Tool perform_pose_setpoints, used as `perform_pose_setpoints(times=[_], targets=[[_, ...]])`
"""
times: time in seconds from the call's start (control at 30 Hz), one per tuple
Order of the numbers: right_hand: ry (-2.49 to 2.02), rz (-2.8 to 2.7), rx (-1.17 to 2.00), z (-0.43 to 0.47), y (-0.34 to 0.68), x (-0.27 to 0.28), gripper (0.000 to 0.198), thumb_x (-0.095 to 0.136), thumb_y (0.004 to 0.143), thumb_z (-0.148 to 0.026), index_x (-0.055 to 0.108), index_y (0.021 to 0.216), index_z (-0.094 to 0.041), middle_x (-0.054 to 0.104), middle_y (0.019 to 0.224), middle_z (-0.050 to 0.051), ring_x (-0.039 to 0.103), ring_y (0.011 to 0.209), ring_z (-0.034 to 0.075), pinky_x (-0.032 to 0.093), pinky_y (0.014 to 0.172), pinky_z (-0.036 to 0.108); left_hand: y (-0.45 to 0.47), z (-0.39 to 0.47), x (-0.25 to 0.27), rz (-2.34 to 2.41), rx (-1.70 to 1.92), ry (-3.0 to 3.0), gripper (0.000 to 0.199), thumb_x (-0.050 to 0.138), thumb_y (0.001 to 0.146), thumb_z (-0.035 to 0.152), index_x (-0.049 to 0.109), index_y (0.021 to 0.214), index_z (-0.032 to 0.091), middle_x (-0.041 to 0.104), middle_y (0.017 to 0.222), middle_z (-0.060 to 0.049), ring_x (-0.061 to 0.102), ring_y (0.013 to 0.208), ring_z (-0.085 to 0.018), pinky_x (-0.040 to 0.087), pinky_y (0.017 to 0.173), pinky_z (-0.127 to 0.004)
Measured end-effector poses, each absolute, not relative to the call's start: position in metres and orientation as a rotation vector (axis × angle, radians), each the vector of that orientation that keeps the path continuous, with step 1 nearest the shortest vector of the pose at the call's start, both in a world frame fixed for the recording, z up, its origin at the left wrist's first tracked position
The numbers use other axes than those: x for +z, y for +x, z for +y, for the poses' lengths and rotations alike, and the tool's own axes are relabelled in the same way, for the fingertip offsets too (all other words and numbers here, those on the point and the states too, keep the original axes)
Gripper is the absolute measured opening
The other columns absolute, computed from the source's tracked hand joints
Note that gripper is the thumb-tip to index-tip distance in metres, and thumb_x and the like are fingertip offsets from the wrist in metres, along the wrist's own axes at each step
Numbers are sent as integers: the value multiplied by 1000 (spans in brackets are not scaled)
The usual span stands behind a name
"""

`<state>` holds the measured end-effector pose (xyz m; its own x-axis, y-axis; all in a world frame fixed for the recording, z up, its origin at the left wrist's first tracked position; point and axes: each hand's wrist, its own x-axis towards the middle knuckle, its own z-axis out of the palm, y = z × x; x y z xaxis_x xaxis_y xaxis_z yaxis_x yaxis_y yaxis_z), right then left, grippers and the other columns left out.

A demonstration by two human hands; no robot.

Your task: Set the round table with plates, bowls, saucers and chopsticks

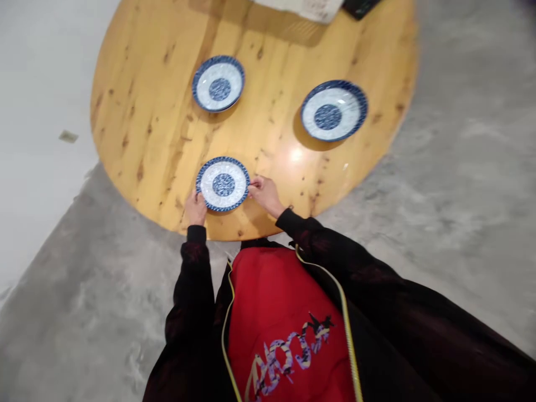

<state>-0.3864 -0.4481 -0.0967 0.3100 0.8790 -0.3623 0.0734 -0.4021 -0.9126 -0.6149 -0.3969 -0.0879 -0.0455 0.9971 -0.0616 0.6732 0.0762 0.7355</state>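
Close to the table's near edge is a round plate (224, 184) with a blue patterned rim, a pale ring and a blue centre. My left hand (196, 207) is closed on its lower left rim. At its right rim my right hand (265, 194) pinches the edge between thumb and fingers. Whether the plate rests on the wood or is slightly raised, I cannot tell. Two more blue-and-white dishes stand farther off: one dish (218, 84) at the back left, and a larger, deeper-looking dish (334, 110) at the right. Neither hand touches those two.
All the dishes are on a round wooden table (146, 123) with dark knots. A white box-like object (305, 6) and a black object (359, 5) sit at the far edge, partly cut off. Grey floor (460, 195) surrounds the table, and a white surface (37, 111) lies at left.
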Motion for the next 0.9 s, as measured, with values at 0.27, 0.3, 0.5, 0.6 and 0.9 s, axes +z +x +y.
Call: perform_pose_setpoints(times=[0.27,0.3,0.5,0.6,0.9], targets=[[-1744,-932,1199,-447,-384,-85,8,56,78,-14,59,82,-19,66,69,-2,66,68,17,53,69,26,-612,-390,-77,1823,668,1659,25,49,83,21,38,60,22,36,56,5,38,61,-14,33,62,-28],[-1731,-934,1205,-450,-384,-84,7,56,78,-15,59,82,-20,66,69,-1,66,68,17,53,68,26,-611,-390,-76,1817,673,1657,25,49,83,22,39,60,21,37,57,5,38,61,-14,33,63,-28],[-1685,-906,1272,-460,-388,-83,6,55,80,-14,57,84,-19,65,65,-2,64,60,16,51,61,24,-615,-392,-82,1772,701,1631,23,48,83,25,41,62,22,40,59,4,39,62,-14,32,62,-28],[-1671,-907,1286,-460,-390,-83,6,54,80,-15,56,84,-19,65,64,-1,63,57,16,50,58,24,-617,-392,-87,1762,745,1621,27,49,83,27,36,60,22,36,58,5,36,60,-14,29,59,-28],[-1686,-894,1291,-459,-395,-84,8,53,78,-12,54,79,-20,63,60,-3,63,57,15,48,57,23,-617,-392,-84,1794,752,1583,27,48,80,25,32,59,23,33,55,5,34,58,-13,30,59,-28]])
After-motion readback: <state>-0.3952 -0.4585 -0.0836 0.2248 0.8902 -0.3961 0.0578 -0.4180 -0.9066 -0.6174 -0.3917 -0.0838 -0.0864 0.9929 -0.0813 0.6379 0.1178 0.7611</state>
